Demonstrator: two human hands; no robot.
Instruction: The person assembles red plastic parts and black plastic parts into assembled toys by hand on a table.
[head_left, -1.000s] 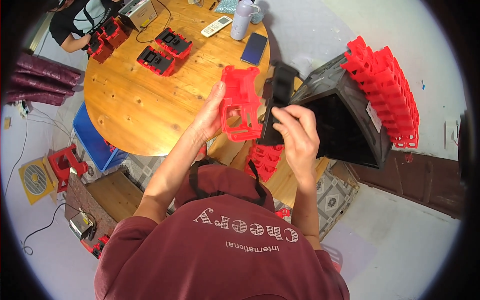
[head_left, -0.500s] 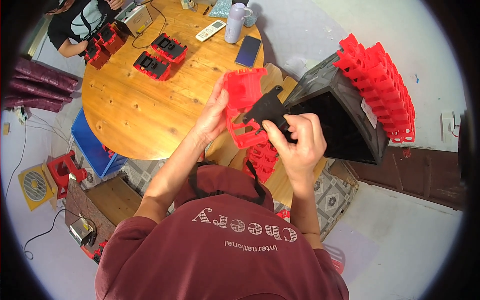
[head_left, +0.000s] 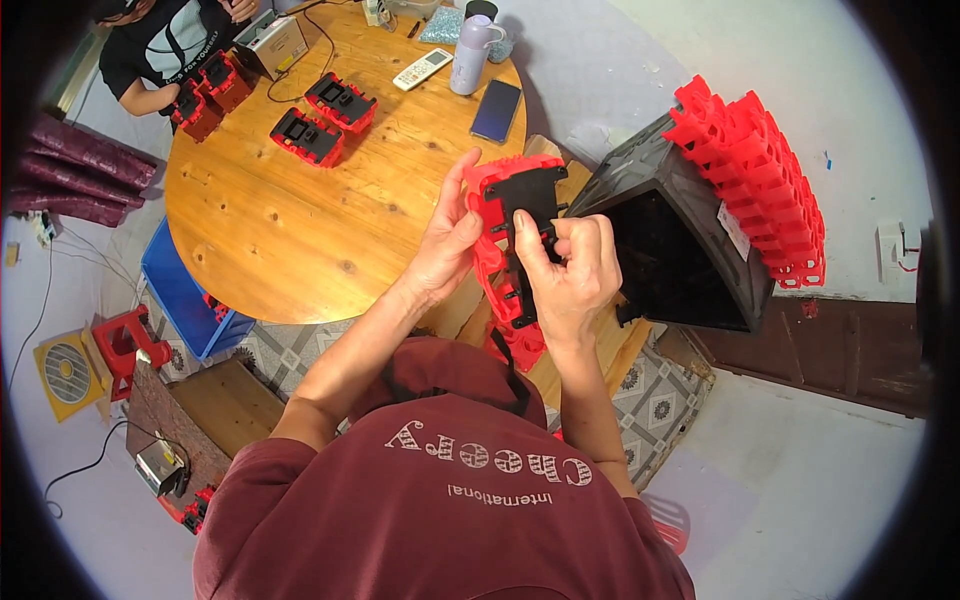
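Red housing lies between our left fingers and right fingers, near the wooden counter's right edge, black plate against its face. At left, the blue bin contains red parts. We grip the housing's left side with the left fingers; the right fingers are closed on the plate's right edge.

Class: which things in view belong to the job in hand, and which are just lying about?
Apparently part of the job:
red shell, in the left hand
black plate, in the right hand
stacked red parts

Apparently just lying about:
phone
remote control
bottle
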